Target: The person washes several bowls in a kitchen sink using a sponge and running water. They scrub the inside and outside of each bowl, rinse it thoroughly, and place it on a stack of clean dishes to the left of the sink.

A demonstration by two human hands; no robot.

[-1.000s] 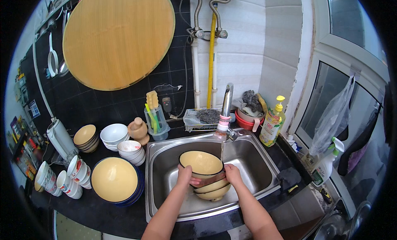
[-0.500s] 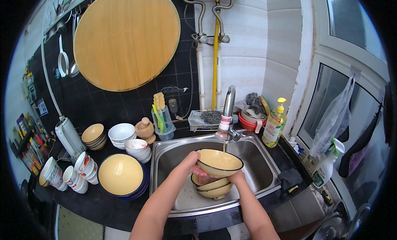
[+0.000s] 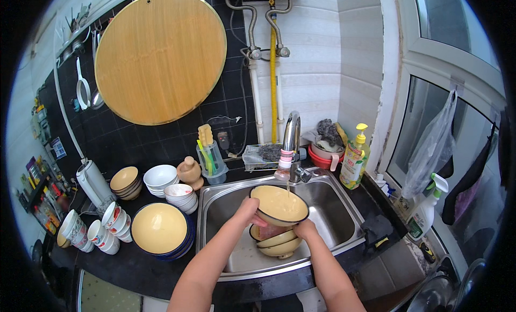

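A yellow bowl with a dark rim is held tilted toward me under the faucet, and a thin stream of water runs into it. My left hand grips its left rim. At its lower right side, my right hand grips it too, its fingertips partly hidden behind the bowl. Just beneath, several more yellow bowls lie stacked and tipped in the steel sink. A pinkish patch shows between the held bowl and the stack; I cannot make out what it is.
Left of the sink stand a stack of large yellow-topped dishes, white bowls, patterned cups and a wooden mortar. Behind the right corner are a soap pump bottle and a red basin. A spray bottle stands by the window.
The held bowl has tipped further toward me, showing more of its inside. Both hands keep their grip on it. The whole view has shifted slightly.
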